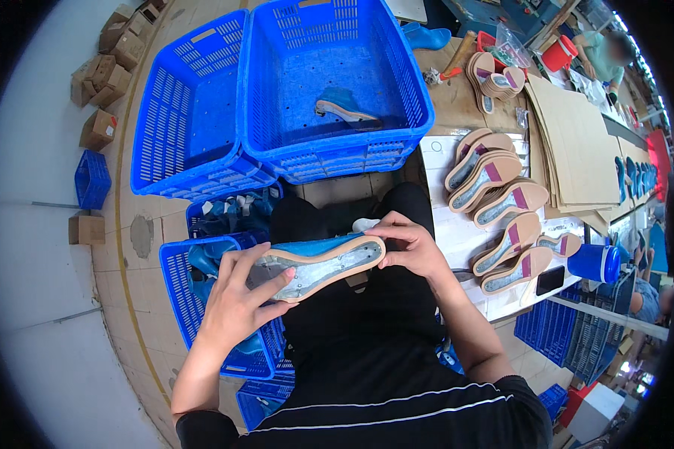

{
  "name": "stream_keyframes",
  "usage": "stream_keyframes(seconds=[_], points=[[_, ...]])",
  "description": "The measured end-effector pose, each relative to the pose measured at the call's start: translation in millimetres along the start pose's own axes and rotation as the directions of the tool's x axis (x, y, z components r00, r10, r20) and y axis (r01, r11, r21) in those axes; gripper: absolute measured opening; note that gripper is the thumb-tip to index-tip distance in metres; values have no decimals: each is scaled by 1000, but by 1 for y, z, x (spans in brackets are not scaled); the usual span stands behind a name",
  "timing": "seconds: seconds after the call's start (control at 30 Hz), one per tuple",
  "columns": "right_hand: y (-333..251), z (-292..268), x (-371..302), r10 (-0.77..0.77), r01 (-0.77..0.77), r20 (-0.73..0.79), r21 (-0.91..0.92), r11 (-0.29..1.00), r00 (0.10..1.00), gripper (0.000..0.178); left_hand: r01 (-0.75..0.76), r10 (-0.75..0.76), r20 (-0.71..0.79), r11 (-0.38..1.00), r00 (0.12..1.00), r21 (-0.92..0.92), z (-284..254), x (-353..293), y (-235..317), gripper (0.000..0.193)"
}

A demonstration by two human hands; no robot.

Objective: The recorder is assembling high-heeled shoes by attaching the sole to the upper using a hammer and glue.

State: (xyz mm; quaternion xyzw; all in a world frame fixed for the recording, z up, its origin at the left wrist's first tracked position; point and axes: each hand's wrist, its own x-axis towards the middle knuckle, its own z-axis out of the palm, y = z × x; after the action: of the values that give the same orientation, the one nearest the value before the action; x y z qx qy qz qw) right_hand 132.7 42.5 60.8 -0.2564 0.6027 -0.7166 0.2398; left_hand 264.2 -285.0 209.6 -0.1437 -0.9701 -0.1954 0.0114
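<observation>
Over my lap I hold a blue shoe last, lying sideways with its underside tilted up. A tan rim runs round its grey, shiny bottom, which has small dark dots. My left hand grips the wider left end, its fingers spread over the bottom and edge. At the narrower right end, my right hand pinches the rim between thumb and fingers. A small white piece shows beside the right fingers; whether they hold it, I cannot tell. A similar last with a tan edge lies in the large blue crate ahead.
Another blue crate stands beside it at the left. Lower crates by my left leg hold blue lasts. On the right-hand table are stacked tan insoles, board sheets, a hammer, a phone and a blue jug.
</observation>
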Motion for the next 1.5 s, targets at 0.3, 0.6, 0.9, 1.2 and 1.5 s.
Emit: stream_keyframes(seconds=[0.3,0.6,0.9,1.2,1.5], points=[[0,0,-2,10,-11,-6,-21,1000,1000,63,-4,4,-2,1000,1000,19,2,-3,1,55],[24,-11,-3,44,-53,38,260,964,998,52,23,-23,1,1000,1000,-18,-1,-1,4,55],[17,12,-11,131,-64,-180,341,938,975,40,28,-29,-1,999,1000,-30,0,-1,4,54],[25,3,-189,-93,-593,-787,-532,604,611,18,30,-30,-15,999,999,-16,5,-5,2,52],[80,-3,-255,-11,-733,-761,-629,258,649,48,-10,9,16,1000,1000,7,-4,-2,6,53]])
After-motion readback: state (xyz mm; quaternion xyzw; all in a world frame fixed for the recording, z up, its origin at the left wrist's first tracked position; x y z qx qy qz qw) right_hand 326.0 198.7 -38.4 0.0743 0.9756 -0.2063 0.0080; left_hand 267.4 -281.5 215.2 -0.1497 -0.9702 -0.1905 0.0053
